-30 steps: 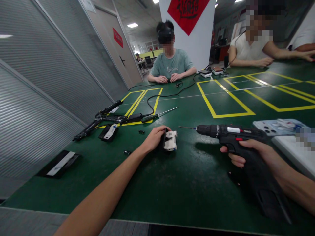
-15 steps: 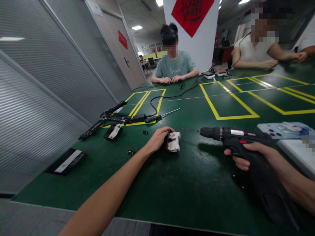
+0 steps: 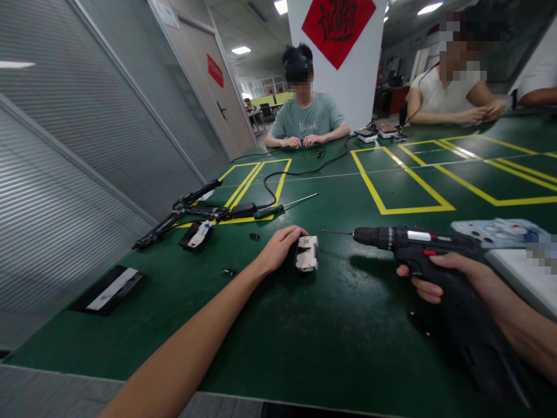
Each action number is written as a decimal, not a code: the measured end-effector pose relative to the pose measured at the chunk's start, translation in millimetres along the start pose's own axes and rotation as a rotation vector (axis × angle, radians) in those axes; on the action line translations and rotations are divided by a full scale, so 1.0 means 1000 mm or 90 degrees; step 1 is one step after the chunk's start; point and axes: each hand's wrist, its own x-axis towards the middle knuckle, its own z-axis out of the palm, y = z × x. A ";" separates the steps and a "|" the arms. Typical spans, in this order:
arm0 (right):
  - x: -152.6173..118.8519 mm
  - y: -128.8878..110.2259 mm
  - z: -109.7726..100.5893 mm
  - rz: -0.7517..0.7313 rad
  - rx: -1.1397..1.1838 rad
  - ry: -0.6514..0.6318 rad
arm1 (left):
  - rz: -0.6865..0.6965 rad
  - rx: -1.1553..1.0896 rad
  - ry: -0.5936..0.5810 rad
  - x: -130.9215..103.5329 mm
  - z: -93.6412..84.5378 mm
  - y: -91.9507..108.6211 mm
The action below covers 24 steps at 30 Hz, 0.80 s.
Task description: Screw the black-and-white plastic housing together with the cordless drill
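My left hand (image 3: 282,248) is closed round the far left side of a small white electrical module with a black plate (image 3: 307,253), which looks like the back of a wall switch or socket. Its fingertips are partly hidden behind the plate. In my right hand (image 3: 456,278) is a black cordless drill (image 3: 418,239), gripped by the handle with a finger by the trigger. The drill's long thin bit (image 3: 336,231) points left, above and just right of the module, apart from it.
Left lie a similar module (image 3: 196,235), a flat black panel with a white strip (image 3: 108,290), small black parts (image 3: 254,236), a screwdriver (image 3: 285,206) and a black folding stand (image 3: 187,209). A phone (image 3: 474,232) and white box (image 3: 522,273) lie right. Co-workers sit across.
The view has shifted slightly. The module in my left hand has turned a little, so less of its black plate shows. The drill is held almost still.
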 end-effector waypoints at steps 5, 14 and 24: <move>0.000 -0.003 -0.004 0.000 0.017 0.010 | 0.018 0.035 -0.010 0.000 -0.002 0.006; -0.009 -0.012 0.016 0.010 -0.006 0.081 | -0.009 0.028 -0.009 0.002 -0.001 0.001; -0.017 -0.024 0.017 -0.054 -0.160 0.183 | -0.028 0.019 -0.007 0.003 -0.002 0.002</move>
